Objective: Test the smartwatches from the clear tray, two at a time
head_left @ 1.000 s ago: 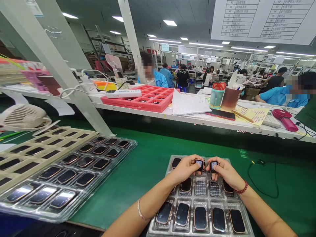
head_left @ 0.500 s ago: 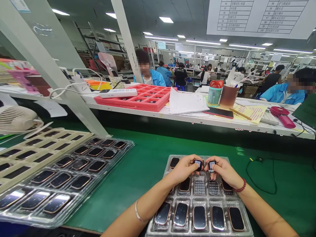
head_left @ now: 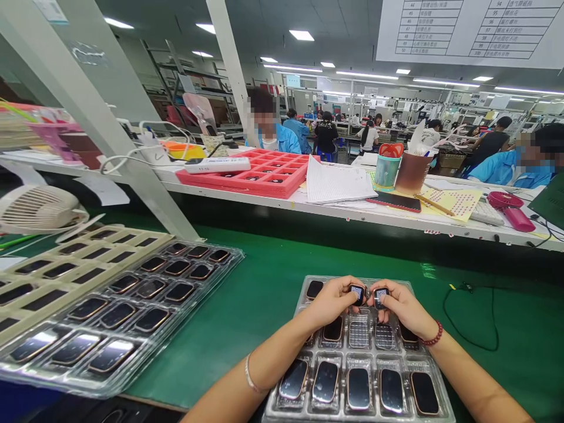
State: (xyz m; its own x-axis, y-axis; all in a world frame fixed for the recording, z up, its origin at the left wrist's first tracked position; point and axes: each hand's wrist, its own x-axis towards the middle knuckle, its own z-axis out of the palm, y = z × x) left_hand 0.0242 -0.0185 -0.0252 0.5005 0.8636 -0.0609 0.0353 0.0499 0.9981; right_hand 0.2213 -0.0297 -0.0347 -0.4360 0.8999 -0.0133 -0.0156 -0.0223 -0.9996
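Above a clear plastic tray (head_left: 324, 351), my left hand (head_left: 337, 299) grips one smartwatch (head_left: 356, 293) between thumb and fingers. A second smartwatch (head_left: 379, 297) is pinched in my right hand (head_left: 400, 305), close beside the first. Both lit screens show a square code pattern. Below my hands, two tray pockets (head_left: 360, 332) show a bare grid bottom. Dark-screened watches (head_left: 359, 388) lie in the front row of pockets, and more are partly covered by my hands.
To the left lie another clear tray (head_left: 176, 329) of watches and a beige tray (head_left: 83, 270). A thin black cable (head_left: 469, 346) curls at right. Behind, a shelf (head_left: 273, 205) bears a red foam tray (head_left: 291, 187), papers and cups. A fan (head_left: 39, 208) stands at far left.
The whole view has shifted slightly, so things appear a little farther right. Both hands keep their hold on the two smartwatches, with hardly any movement over the tray.
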